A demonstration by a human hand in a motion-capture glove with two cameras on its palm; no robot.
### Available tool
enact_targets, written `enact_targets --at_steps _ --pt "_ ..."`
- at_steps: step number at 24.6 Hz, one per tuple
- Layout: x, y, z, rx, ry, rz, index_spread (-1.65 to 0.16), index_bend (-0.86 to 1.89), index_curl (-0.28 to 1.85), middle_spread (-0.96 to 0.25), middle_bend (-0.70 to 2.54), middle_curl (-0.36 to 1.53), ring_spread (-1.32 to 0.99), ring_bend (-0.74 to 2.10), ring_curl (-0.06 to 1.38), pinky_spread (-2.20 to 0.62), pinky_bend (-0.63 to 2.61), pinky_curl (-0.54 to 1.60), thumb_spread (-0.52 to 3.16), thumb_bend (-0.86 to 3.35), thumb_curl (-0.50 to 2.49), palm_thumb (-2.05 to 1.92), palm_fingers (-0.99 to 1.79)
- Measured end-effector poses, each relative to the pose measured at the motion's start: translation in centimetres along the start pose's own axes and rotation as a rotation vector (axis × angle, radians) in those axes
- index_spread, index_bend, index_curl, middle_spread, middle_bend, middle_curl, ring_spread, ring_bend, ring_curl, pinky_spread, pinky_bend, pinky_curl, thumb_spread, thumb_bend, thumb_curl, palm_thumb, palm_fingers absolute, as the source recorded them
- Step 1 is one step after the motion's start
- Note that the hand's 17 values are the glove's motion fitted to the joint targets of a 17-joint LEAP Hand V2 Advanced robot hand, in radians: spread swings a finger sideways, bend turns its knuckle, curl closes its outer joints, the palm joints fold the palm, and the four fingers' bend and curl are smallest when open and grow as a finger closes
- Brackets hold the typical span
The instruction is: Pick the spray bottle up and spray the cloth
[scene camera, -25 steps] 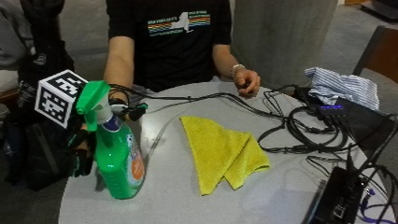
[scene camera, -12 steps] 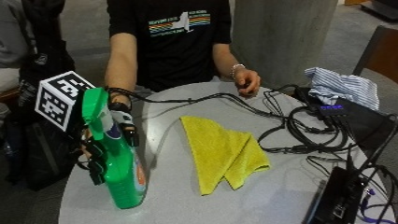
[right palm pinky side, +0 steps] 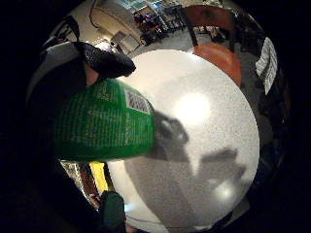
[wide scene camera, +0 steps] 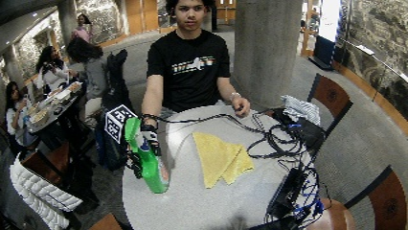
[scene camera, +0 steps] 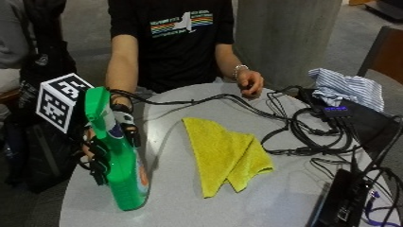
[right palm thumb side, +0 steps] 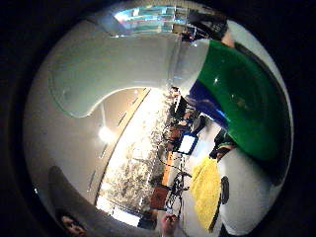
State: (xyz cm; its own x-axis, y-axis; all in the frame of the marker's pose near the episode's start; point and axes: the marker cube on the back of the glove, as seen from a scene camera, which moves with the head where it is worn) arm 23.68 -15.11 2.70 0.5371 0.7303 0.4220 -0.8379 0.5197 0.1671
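Spray bottle (scene camera: 116,156) now tilted off upright, gloved hand (scene camera: 107,146) wrapped around it, yellow cloth (scene camera: 226,156) unmoved.

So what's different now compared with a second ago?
The gloved right hand holds the green spray bottle as before, and the bottle has tilted and shifted a little toward the table's near edge. The yellow cloth, the cables and the bare hand stayed put.
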Motion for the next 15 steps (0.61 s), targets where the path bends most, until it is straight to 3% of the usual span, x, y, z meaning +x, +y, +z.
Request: enact_targets --at_steps 8,15 --pt "-0.9 0.6 -2.3 -0.069 0.011 -0.091 -0.26 0.15 0.31 -0.03 0.2 0.4 0.04 0.39 0.34 0.15 0.64 0.3 0.63 0.02 0.6 1.05 0.93" --pt "-3.6 1.7 -4.7 -0.271 0.032 -0.133 -0.25 0.12 0.32 -0.03 0.18 0.41 0.04 0.39 0.34 0.14 0.63 0.3 0.59 -0.01 0.63 1.07 0.96"
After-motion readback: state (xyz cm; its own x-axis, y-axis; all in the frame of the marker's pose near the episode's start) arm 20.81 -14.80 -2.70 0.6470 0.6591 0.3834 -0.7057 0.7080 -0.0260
